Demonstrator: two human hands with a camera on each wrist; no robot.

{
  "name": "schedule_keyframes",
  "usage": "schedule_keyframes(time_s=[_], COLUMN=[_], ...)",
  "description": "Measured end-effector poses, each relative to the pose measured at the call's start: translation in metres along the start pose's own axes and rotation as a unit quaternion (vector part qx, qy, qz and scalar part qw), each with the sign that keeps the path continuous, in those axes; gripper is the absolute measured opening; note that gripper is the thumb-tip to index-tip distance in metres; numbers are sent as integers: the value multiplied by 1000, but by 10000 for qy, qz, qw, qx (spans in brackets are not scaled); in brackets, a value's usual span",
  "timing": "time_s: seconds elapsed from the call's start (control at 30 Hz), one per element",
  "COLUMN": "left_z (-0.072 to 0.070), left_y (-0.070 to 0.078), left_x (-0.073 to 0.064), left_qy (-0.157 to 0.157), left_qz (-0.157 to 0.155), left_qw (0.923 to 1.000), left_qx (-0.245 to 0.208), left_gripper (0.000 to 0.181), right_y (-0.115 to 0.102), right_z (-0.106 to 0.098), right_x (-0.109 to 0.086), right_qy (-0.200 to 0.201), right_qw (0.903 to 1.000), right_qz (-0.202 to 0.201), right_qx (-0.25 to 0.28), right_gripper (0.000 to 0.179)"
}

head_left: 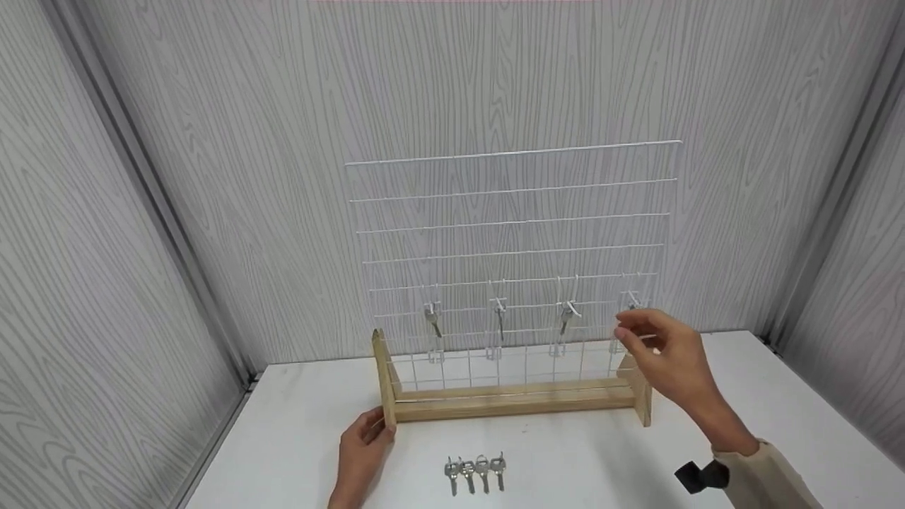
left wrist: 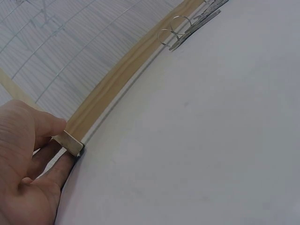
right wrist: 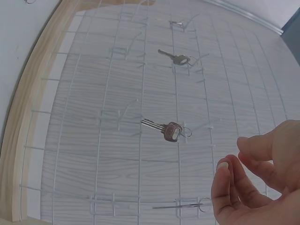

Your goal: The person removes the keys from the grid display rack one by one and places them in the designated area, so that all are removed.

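Note:
My left hand [head_left: 363, 452] grips the lower front corner of the left end panel [head_left: 384, 378] of a wooden stand, thumb in front and fingers behind, as the left wrist view shows too. The stand carries a white wire grid [head_left: 512, 251]. Several keys on rings hang from hooks on the grid, among them a left key [head_left: 433, 319], a middle key [head_left: 500, 322] and another key [head_left: 565, 322]. By the rightmost hanging key [right wrist: 180, 206], my right hand [head_left: 668, 353] holds its thumb and fingers bent and apart, with nothing between them.
Several more keys [head_left: 475, 475] with rings lie in a row on the white table [head_left: 565, 466], in front of the stand's wooden base bar [head_left: 509, 406]. Wood-grain panels [head_left: 495, 85] stand behind and at both sides. A black bow-like piece [head_left: 701, 477] sits at the right sleeve.

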State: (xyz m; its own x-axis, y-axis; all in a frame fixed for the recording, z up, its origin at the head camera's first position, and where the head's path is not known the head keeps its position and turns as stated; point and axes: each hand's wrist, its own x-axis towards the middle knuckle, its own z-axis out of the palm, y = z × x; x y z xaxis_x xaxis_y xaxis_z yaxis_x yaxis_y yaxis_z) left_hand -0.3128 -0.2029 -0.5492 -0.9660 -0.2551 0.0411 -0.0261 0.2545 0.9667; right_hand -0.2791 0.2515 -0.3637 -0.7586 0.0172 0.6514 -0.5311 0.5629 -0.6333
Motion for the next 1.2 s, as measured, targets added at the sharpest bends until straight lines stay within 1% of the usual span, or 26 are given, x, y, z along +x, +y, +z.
schedule_keyframes(time_s=[0.17, 0.27, 0.4, 0.57, 0.87, 0.97, 1.1, 1.2], left_z=[-2, -2, -2, -2, -4, -4, -3, -2], left_y=[-1, -1, -1, 0, -1, 0, 1, 1], left_x=[0, 0, 0, 1, 1, 2, 0, -2], left_qy=[34, 13, 13, 25, 16, 15, 11, -1], left_qz=[101, 61, -42, -88, 99, 70, 98, 178], left_qw=[9999, 9999, 9999, 9999, 9999, 9999, 9999, 9997], left_qx=[-28, -95, -111, -90, -73, -73, -109, -174], left_gripper=[46, 47, 47, 47, 46, 46, 46, 45], right_y=[4, 9, 16, 23, 31, 36, 46, 51], right_z=[-9, -13, -17, -20, -20, -19, -17, -17], right_x=[6, 9, 13, 15, 23, 28, 32, 33], right_qy=[117, 179, 238, 277, 158, 100, 66, 29], right_qw=[9998, 9996, 9995, 9993, 9990, 9987, 9987, 9989], right_qz=[-148, -169, -77, 47, 324, 424, 448, 462], right_qx=[-46, -118, -217, -244, -267, -276, -218, -109], right_gripper=[19, 18, 20, 22, 25, 27, 26, 26])
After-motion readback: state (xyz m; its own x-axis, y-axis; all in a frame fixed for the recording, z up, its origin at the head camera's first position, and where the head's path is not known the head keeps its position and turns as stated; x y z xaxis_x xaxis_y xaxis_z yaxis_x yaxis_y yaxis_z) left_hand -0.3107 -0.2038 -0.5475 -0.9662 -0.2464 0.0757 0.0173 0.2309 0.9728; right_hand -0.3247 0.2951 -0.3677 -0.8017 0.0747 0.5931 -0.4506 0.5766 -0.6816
